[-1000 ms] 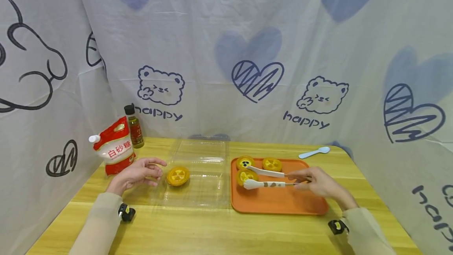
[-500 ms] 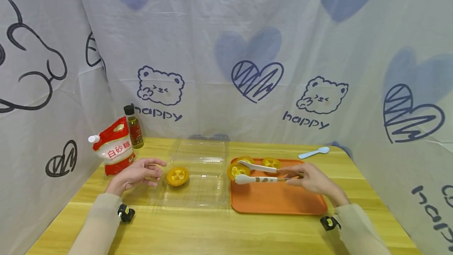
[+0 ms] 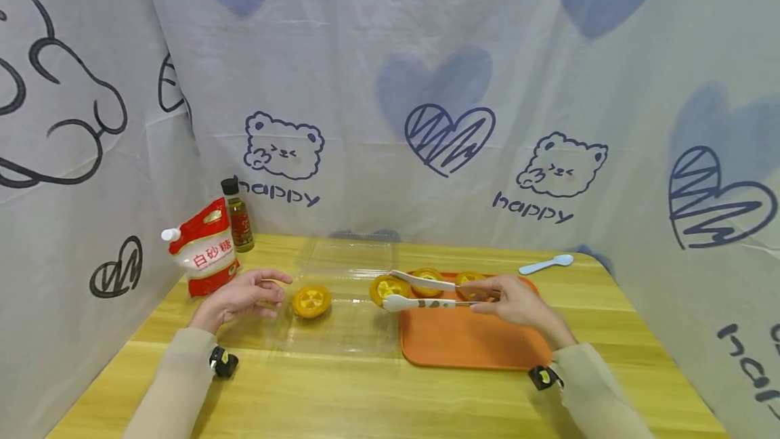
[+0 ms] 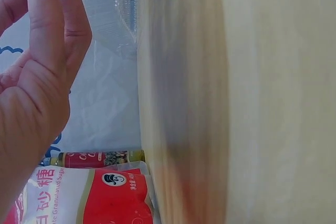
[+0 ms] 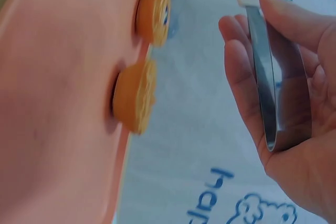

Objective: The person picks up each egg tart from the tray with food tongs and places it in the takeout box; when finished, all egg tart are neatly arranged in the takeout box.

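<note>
My right hand grips metal tongs with pale tips, thumb on one arm and fingers on the other. Between those tips is an egg tart, raised over the right edge of a clear plastic box. Inside the box, at its left, sits another egg tart. My left hand hovers at the box's left side, fingers loosely bent and holding nothing. Two more tarts stay on the orange tray: one at its back left, another farther right, partly hidden by my right hand in the head view.
A red and white sugar bag stands behind my left hand, with a dark-capped bottle beside it. The box's open lid lies toward the back. A light blue spoon rests behind the tray.
My right hand has carried the tongs and one tart up and left, from the tray to the box's edge. My left hand holds nearly still; the head view has shifted slightly.
</note>
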Demonstrator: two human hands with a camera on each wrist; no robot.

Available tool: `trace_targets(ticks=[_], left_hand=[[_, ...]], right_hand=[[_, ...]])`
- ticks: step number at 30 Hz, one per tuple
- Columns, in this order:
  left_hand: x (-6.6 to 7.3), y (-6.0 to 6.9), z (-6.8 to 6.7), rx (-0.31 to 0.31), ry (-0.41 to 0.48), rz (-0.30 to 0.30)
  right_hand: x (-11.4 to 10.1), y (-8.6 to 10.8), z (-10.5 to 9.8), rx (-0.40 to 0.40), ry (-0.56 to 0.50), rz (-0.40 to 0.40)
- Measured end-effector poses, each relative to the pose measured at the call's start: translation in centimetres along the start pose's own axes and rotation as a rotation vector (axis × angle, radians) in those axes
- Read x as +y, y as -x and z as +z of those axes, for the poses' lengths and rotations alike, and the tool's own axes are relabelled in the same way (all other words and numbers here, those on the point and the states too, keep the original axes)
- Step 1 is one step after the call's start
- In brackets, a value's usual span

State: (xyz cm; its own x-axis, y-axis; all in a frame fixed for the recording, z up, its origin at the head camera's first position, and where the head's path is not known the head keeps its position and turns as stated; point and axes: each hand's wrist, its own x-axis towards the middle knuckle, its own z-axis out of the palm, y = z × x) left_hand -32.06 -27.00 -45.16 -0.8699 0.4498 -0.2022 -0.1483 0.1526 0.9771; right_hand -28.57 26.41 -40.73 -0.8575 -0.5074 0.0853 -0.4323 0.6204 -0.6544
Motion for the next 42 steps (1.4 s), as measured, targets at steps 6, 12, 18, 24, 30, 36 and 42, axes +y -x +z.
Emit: trace_targets(ticks=[6,12,18,24,30,36,42], left_hand=[[0.0,-0.1,0.0,0.008,-0.001,-0.004],[-0.1,0.1,-0.1,0.012,-0.007,0.001],[-0.1,-0.1,-0.1,0.009,-0.008,0.006],[-0.1,-0.1,-0.1,-0.005,-0.003,0.009],[0.2,0.0,0.0,-0.017,0.009,0.018],[0.2,-0.1,0.0,-0.021,0.014,0.021],[-0.1,-0.1,0.0,-0.022,0.014,0.022]], right_hand=[[-1.3,-0.7,1.1,-0.016,-0.047,-0.027],[-2.1,-1.3,2.3,-0.049,-0.005,-0.058],[-3.1,-2.0,3.6,-0.048,0.027,-0.081],[-3.9,-2.6,4.7,-0.081,0.024,-0.07],[-4.9,-3.4,5.0,-0.108,0.058,-0.07],[-5.6,-4.2,5.4,-0.143,0.094,-0.102],[-6.1,-4.8,6.1,-0.163,0.129,-0.125]])
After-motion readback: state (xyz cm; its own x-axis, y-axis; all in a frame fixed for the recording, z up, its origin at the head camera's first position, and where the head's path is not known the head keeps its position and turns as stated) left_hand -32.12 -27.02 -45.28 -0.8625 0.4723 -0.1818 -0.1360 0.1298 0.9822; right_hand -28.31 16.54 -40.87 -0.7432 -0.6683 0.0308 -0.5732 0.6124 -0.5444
